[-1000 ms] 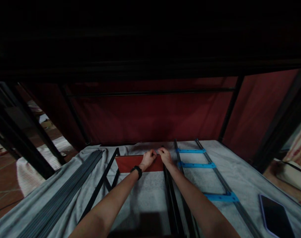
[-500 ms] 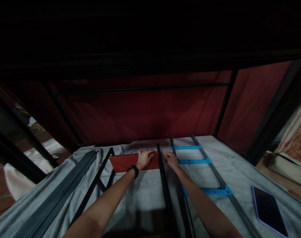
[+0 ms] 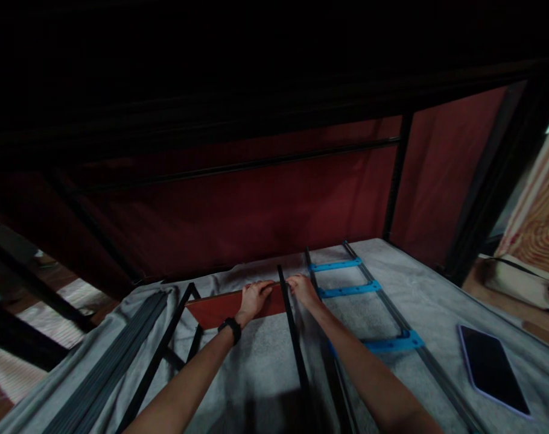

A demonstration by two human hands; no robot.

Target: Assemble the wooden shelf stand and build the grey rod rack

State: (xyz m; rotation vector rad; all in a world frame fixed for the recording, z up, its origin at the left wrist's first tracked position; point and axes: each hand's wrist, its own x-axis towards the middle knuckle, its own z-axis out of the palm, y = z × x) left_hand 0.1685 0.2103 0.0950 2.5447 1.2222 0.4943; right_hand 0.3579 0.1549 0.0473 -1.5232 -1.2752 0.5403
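A reddish-brown board (image 3: 213, 310) stands on edge between the two sides of a black metal frame (image 3: 297, 343). My left hand (image 3: 255, 298), with a black band on its wrist, is closed over the board's top edge near its right end. Beyond the frame's right-hand bar, my right hand (image 3: 303, 290) has its fingers pinched together close against the bar, level with the board's end. Whatever small thing those fingers hold is too small and dark to make out.
A ladder-like frame with blue crosspieces (image 3: 350, 293) and grey tubes lies to the right, beside a phone (image 3: 494, 367). A bundle of grey tubes (image 3: 111, 361) is at left, on a grey cloth (image 3: 419, 289). Dark posts and red fabric (image 3: 238, 223) enclose the far side.
The camera view has tilted and shifted slightly. My right hand has come closer to the frame's right-hand bar; my left hand keeps its hold on the board.
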